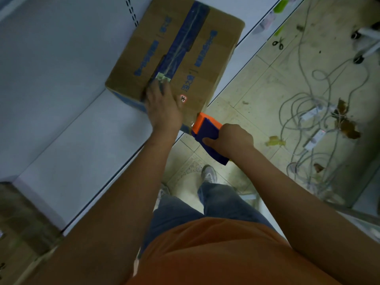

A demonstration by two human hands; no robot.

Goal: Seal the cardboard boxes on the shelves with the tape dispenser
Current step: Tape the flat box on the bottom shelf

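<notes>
A brown cardboard box with blue print lies on the white shelf, a strip of blue tape running along its top seam. My left hand presses flat on the near end of the tape on the box top, fingers straight. My right hand grips the orange and blue tape dispenser, which sits at the box's near right corner, just off the shelf edge. The dispenser's blade is hidden from view.
A second cardboard box sits at the lower left on the shelf. On the tiled floor to the right lie tangled cables, scissors and dry leaves. A chair base stands at the top right. My feet are below the shelf edge.
</notes>
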